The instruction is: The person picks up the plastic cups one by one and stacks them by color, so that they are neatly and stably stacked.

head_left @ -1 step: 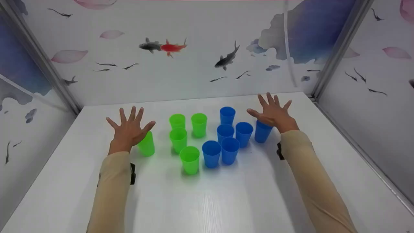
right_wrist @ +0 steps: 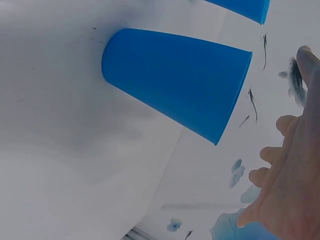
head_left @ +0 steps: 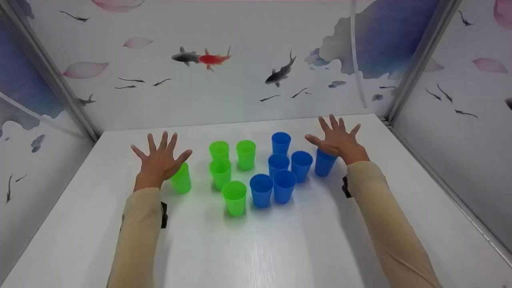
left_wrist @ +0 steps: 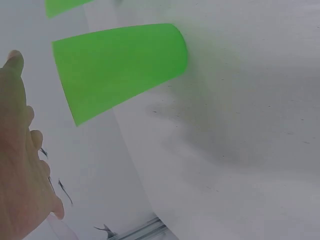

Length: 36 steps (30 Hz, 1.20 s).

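My left hand (head_left: 157,163) is held with fingers spread above the table, partly covering a green cup (head_left: 182,180). In the left wrist view that green cup (left_wrist: 120,70) stands apart from the hand (left_wrist: 22,160). On the other side, my right hand (head_left: 338,140) hovers with spread fingers and hides the top of a blue cup (head_left: 325,163). The right wrist view shows a gap between this blue cup (right_wrist: 175,77) and the hand (right_wrist: 290,185). Neither hand holds anything. Between them stand several upright green cups (head_left: 235,200) and several upright blue cups (head_left: 261,193).
The white table (head_left: 256,252) has a back panel (head_left: 240,96) painted with fish and petals. Side panels (head_left: 452,132) rise at left and right, joined by metal corner posts (head_left: 424,60). The green cups stand left of centre, the blue ones right.
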### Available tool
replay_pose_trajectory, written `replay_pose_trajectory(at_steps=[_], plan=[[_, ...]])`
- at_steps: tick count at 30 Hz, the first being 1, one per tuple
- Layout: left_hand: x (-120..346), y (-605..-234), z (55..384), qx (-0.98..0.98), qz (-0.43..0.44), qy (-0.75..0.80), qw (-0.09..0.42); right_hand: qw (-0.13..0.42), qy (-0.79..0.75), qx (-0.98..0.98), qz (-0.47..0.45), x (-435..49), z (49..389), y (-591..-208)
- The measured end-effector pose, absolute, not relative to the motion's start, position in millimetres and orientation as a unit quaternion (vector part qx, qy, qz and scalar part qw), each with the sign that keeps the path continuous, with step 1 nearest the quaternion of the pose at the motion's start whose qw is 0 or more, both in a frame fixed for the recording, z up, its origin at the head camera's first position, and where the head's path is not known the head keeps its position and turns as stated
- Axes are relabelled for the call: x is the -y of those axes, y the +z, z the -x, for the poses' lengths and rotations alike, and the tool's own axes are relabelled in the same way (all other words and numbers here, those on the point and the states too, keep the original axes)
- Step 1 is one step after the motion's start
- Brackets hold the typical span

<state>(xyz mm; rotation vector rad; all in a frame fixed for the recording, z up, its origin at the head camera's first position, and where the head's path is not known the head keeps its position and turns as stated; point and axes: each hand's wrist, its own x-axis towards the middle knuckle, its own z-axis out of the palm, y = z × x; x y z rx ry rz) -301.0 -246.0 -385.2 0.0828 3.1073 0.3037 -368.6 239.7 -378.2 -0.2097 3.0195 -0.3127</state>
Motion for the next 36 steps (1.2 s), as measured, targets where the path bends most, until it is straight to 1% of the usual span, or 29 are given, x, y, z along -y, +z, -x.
replay_pose_trajectory(at_steps=[9,18,24,29,36], plan=[[245.5,-387.4,300.0,-0.994,-0.031,0.105,0.008,0.052,-0.103,-0.991,0.073,-238.8,369.4,-375.8],[249.2,-386.6,295.4,-0.991,-0.058,0.116,0.015,0.047,-0.104,-0.989,0.092,-234.7,368.2,-369.5],[249.4,-381.6,291.5,-0.991,-0.078,0.111,0.008,0.039,-0.094,-0.987,0.123,-226.0,362.5,-363.0],[246.9,-377.2,286.6,-0.991,-0.095,0.097,-0.001,0.014,-0.08,-0.985,0.154,-216.2,356.0,-355.7],[244.2,-375.0,277.3,-0.99,-0.096,0.102,0.002,-0.001,-0.074,-0.976,0.205,-199.3,343.4,-350.6]])
